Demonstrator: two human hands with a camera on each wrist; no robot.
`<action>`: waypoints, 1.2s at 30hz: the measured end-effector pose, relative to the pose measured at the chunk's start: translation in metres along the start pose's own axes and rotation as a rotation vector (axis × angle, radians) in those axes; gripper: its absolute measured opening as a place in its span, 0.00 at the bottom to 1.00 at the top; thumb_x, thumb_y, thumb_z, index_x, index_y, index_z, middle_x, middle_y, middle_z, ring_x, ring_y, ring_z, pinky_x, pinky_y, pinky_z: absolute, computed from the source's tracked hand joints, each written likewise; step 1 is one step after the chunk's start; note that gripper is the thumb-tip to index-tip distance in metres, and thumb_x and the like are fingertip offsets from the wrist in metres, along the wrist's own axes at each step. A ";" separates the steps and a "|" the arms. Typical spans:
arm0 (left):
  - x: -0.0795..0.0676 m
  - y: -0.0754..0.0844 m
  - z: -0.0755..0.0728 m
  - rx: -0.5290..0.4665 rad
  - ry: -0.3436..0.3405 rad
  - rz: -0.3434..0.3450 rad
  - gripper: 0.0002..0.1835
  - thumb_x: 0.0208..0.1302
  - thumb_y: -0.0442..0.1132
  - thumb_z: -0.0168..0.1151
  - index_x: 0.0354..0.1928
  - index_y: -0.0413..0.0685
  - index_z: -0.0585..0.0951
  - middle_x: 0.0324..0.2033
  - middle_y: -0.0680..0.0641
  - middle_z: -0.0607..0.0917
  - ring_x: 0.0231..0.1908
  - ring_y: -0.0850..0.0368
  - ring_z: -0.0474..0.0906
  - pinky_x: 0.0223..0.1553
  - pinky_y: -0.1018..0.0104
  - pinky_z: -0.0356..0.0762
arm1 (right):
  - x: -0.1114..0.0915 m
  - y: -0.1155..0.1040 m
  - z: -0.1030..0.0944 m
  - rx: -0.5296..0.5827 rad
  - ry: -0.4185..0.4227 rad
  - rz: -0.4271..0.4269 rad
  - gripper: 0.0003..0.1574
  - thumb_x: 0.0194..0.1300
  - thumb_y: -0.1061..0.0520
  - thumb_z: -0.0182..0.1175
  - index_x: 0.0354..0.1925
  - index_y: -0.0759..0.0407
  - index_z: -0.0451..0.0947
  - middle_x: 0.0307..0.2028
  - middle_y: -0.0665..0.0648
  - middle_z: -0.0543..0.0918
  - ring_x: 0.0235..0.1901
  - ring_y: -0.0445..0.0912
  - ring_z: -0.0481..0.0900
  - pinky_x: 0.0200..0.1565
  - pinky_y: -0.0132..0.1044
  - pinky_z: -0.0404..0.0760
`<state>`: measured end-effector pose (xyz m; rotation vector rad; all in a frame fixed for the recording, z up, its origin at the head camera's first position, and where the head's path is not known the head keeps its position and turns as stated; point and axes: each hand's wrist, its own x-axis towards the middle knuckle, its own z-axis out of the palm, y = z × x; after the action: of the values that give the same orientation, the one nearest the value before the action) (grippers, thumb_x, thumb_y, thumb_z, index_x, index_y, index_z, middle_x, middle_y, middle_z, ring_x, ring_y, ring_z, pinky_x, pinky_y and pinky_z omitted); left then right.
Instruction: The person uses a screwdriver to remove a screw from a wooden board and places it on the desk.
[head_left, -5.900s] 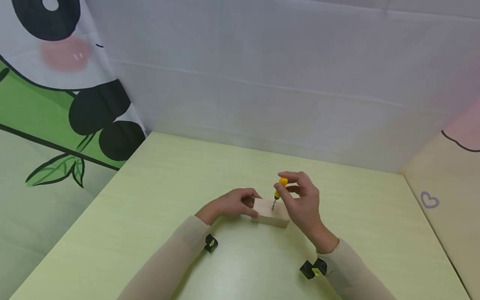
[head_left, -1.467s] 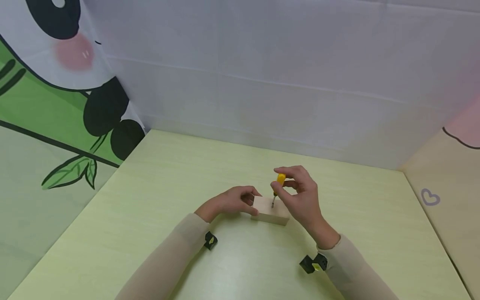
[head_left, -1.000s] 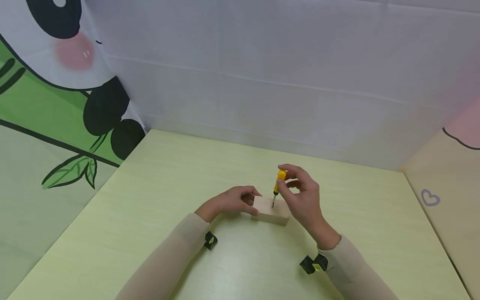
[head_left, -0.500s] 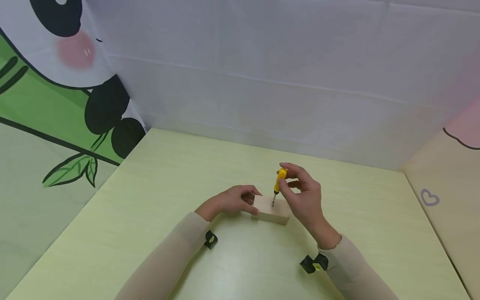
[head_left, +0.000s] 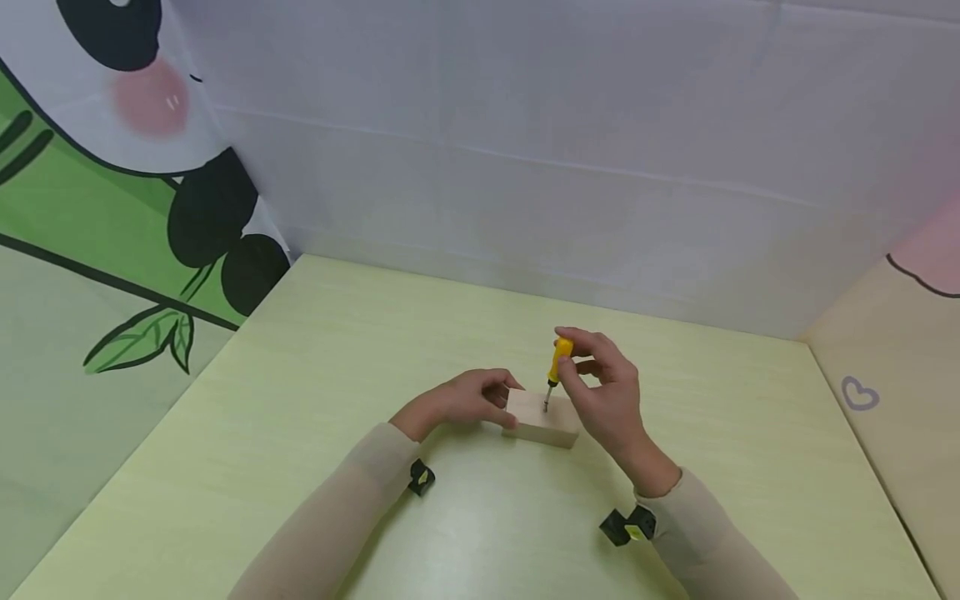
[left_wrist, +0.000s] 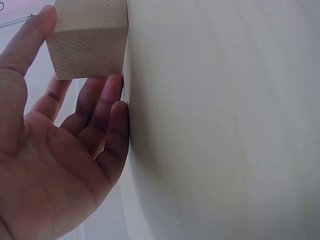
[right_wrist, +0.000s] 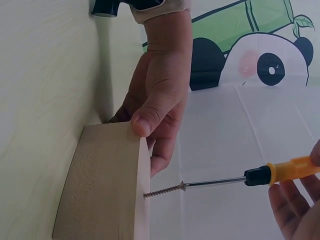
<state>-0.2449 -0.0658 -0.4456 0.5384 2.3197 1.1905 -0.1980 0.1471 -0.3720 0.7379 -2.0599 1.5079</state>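
A pale wooden block (head_left: 546,435) lies flat on the table. My left hand (head_left: 468,400) steadies its left end, thumb at the near top edge and fingers behind the far side. In the right wrist view a threaded screw (right_wrist: 165,191) stands out of the block's top face, its point in the wood and much of its thread exposed. A screwdriver (right_wrist: 292,168) with a yellow handle and black collar meets the screw head with its tip, roughly in line with it. My right hand (head_left: 609,402) pinches the handle between thumb and fingers above the block.
The pale yellow-green tabletop (head_left: 375,325) reaches back to a white cloth wall (head_left: 525,167). At the left hangs a panda-printed cloth (head_left: 150,208). A black wrist camera (head_left: 628,527) sits at the right cuff, another black camera (head_left: 422,477) at the left.
The right fingers have shifted and turned around the screwdriver handle, uncovering more of it than 1.5 s ago. The left hand and block stay put; the head view has tilted slightly.
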 end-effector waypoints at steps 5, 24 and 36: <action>0.000 0.000 -0.001 -0.003 -0.001 0.012 0.21 0.53 0.50 0.73 0.49 0.63 0.78 0.41 0.54 0.80 0.44 0.58 0.74 0.51 0.61 0.73 | 0.001 0.001 0.000 0.015 -0.006 -0.023 0.23 0.55 0.74 0.64 0.50 0.66 0.79 0.37 0.62 0.78 0.38 0.36 0.78 0.38 0.26 0.80; -0.001 0.004 -0.001 0.006 -0.002 0.007 0.21 0.54 0.49 0.72 0.50 0.62 0.78 0.41 0.54 0.80 0.44 0.59 0.75 0.52 0.61 0.73 | -0.001 0.003 0.000 0.020 0.025 -0.029 0.22 0.56 0.75 0.63 0.50 0.68 0.78 0.39 0.63 0.79 0.38 0.38 0.79 0.41 0.26 0.80; -0.001 0.003 -0.001 0.002 -0.007 0.001 0.21 0.53 0.50 0.73 0.50 0.62 0.78 0.42 0.53 0.80 0.46 0.58 0.75 0.53 0.59 0.73 | -0.002 0.000 0.000 0.024 0.032 -0.044 0.23 0.53 0.75 0.65 0.49 0.68 0.79 0.38 0.62 0.77 0.38 0.38 0.78 0.40 0.27 0.81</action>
<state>-0.2441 -0.0653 -0.4423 0.5435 2.3150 1.1856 -0.1966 0.1476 -0.3731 0.7583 -1.9929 1.5125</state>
